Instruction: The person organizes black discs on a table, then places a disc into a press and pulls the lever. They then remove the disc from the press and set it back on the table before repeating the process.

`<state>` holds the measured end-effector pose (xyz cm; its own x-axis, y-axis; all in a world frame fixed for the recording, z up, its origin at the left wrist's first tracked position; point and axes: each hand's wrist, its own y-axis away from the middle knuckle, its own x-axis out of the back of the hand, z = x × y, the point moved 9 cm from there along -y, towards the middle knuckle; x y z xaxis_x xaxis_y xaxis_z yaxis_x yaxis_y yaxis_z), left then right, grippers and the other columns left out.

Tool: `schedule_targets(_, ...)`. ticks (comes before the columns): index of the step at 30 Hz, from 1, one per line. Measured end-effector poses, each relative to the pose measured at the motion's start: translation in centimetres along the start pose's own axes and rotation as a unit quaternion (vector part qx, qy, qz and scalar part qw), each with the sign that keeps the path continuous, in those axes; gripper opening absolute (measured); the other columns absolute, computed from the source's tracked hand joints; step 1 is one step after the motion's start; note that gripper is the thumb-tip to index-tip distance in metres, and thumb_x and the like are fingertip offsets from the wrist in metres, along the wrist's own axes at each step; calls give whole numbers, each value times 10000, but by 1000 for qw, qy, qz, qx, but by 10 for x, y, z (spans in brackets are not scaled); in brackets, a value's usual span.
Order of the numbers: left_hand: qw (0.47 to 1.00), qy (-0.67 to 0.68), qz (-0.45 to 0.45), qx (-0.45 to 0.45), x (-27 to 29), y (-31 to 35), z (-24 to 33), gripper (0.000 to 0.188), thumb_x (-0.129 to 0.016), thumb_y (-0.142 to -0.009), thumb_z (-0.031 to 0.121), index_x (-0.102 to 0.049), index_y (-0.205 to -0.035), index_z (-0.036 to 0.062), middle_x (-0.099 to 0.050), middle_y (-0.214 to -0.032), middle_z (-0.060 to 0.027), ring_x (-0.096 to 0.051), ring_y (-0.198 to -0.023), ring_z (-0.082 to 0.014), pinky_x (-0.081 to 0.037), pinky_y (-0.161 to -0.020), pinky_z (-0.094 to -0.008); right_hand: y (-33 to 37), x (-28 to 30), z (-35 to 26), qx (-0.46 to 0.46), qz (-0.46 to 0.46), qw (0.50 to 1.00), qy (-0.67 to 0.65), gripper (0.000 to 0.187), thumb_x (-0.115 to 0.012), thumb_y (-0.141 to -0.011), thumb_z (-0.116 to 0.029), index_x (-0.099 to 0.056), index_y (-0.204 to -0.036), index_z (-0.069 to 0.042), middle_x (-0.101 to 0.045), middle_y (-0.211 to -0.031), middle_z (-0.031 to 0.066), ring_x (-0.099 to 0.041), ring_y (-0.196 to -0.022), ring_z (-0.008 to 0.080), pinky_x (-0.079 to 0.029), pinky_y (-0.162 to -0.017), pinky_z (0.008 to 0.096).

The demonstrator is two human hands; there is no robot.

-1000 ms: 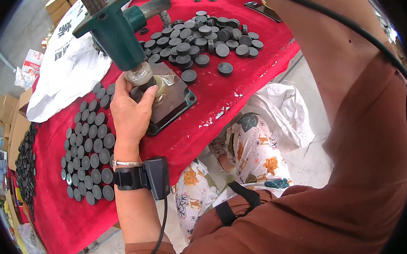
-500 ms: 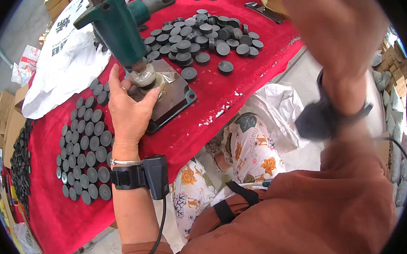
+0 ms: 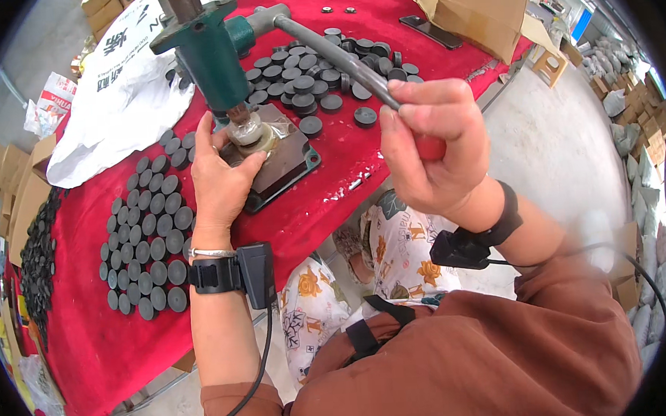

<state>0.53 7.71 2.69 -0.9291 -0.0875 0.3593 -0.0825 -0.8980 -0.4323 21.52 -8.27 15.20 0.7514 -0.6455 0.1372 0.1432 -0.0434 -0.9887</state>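
My right hand (image 3: 440, 144) is closed round the end of the long metal lever (image 3: 331, 54) of a green hand press (image 3: 208, 63); a red grip shows below the fingers. Beside the press's ram, my left hand (image 3: 224, 180) has its index finger and thumb spread apart round the pale, film-wrapped die (image 3: 252, 137) on the press base (image 3: 283, 165). Its other fingers are partly hidden behind the die, and I cannot make out a disc between them. Loose black discs (image 3: 302, 84) lie in a heap behind the base. More black discs (image 3: 147, 231) lie flat to the left.
A red cloth (image 3: 113, 359) covers the table. White sacking (image 3: 125, 106) lies at the far left, near a pile of small black parts (image 3: 37, 264). A phone (image 3: 430, 32) and an open cardboard box (image 3: 470, 13) stand at the far right.
My right hand has come down and left from the upper right, with the lever now swung lower. The black disc seen at my left fingers before no longer shows clearly.
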Motion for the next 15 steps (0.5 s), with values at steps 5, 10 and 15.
schedule_targets(5,999,33,-6,-7,-2,2,-5,890,-792,-676,97,-306,-1407,-50,-649,-1154,-191,-631,-1058,-250,-469,-940,-331,-1,0,1,-34,18,999,-12,233,-726,-683,59,-569,-814,-52,-612,-751,115,-626,-623,235,-487,-515,288)
schedule_targets(10,999,45,-19,17,-3,0,-6,842,-761,-718,23,-293,-1411,-76,-608,-1221,-200,-590,-1112,-217,-429,-993,-317,-10,-2,-2,-25,-7,999,-27,240,-727,-691,40,-558,-828,-63,-601,-773,105,-625,-620,224,-483,-514,287)
schedule_targets(15,999,48,-9,-24,-2,-3,-11,815,-781,-701,107,-365,-1384,-46,-642,-1164,-203,-636,-1051,-250,-478,-939,-332,-69,-2,6,7,-69,996,63,144,-684,-743,-66,-549,-792,-77,-537,-637,55,-572,-551,221,-423,-462,300)
